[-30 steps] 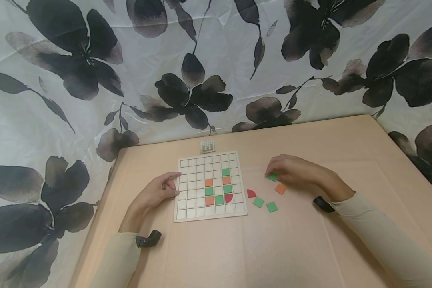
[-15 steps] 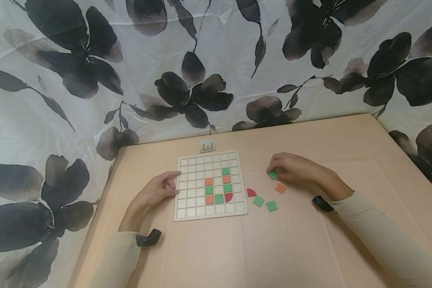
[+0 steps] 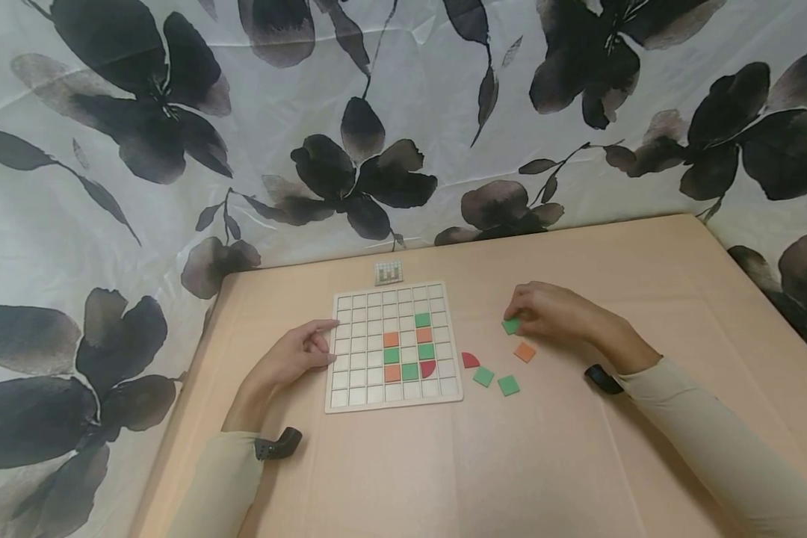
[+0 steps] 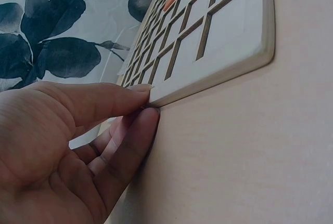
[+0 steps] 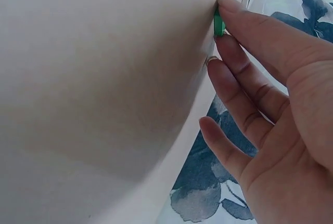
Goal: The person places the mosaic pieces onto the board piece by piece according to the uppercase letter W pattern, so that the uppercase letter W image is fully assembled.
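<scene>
Right hand (image 3: 554, 312) pinching a green square tile (image 3: 509, 327); left hand (image 3: 289, 357) at the grid board (image 3: 365, 360).
The pinched tile is located right of the board, between thumb and fingertips, just beyond a loose orange square tile (image 3: 524, 352). Left thumb and index finger, spread apart, contact the board's left edge. Two loose green square tiles (image 3: 508, 385) and a red quarter-circle tile (image 3: 470, 361) lie on the counter (image 3: 545, 463) near the board's right edge.

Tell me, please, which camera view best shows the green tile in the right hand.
The right wrist view: it shows the green tile largest, edge-on, pinched in the right hand. The head view shows it small, partly covered by that hand; the left wrist view misses it.
</scene>
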Tool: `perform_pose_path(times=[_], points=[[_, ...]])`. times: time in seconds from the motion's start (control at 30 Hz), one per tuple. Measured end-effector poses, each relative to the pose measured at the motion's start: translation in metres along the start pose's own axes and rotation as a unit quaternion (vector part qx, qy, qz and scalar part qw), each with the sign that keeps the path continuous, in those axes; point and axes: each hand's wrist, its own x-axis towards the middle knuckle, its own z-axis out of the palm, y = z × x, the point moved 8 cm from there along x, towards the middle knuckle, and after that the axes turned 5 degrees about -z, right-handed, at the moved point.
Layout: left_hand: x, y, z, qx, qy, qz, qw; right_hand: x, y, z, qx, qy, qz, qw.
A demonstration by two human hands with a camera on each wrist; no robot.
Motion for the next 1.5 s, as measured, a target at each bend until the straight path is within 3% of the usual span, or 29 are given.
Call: perform_pose_path(times=[1.0, 1.27, 1.5], points=[[-0.0013, 0.0005, 0.0006, 0.002, 0.002, 0.000, 1.0000, 0.0025, -0.0019, -0.0022, -0.055, 0.027, -0.020, 0.9979], [-0.0012, -0.0008, 0.0002, 0.004, 0.001, 0.002, 1.0000, 0.0026, 0.0000, -0.0017, -0.042, 0.036, -0.014, 0.9984], [-0.0020, 0.0000, 0.0005, 0.009, 0.006, 0.002, 0.9999, 0.0027, 0.0013, -0.0004, -0.034, 0.042, -0.032, 0.9980]])
